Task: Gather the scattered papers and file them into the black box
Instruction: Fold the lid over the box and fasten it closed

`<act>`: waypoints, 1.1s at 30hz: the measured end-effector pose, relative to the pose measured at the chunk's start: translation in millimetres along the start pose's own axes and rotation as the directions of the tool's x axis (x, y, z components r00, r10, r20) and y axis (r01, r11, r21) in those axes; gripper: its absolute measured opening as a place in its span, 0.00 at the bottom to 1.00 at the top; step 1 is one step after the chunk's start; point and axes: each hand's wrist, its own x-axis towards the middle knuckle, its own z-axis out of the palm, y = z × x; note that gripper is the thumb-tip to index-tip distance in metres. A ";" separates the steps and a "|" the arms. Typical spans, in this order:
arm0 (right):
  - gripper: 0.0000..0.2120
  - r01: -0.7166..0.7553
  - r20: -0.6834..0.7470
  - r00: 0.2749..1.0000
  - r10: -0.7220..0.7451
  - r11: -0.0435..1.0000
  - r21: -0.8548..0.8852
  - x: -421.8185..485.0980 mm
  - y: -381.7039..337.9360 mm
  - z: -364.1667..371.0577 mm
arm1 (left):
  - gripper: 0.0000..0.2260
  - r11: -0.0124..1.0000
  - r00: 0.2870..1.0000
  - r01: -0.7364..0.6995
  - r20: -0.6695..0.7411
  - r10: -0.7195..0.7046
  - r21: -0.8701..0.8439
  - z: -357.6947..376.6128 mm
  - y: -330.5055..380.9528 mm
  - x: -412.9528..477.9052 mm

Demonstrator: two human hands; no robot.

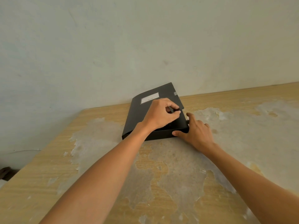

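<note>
I see the black box [145, 120] lying flat on the worn wooden counter [226, 151], against the wall [113, 46], matte black with a white label [149, 98] on its raised lid. My left hand [159, 114] has its grip pinched on the lid's flap edge. My right hand [196, 132] rests open, fingers spread, bracing the box's near right corner.

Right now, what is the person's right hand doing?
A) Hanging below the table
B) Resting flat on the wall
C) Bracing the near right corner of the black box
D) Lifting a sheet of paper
C: the right hand grips the corner of the black box, thumb on its front edge, on the table.
</note>
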 end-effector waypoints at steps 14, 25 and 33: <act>0.54 0.122 -0.026 0.992 -0.120 0.987 0.102 -5.3 8.1 -2.2 | 0.09 0.992 0.985 0.066 0.152 -0.082 0.106 16.6 -18.0 -3.6; 0.43 0.266 0.030 0.964 -0.264 0.959 -0.098 -4.4 3.9 -4.1 | 0.28 0.912 0.913 0.215 0.260 -0.315 0.349 12.1 -42.3 -6.1; 0.35 0.287 0.043 0.958 -0.284 0.936 -0.204 0.3 1.5 -5.3 | 0.31 0.884 0.864 0.247 0.322 -0.387 0.397 12.0 -68.0 5.2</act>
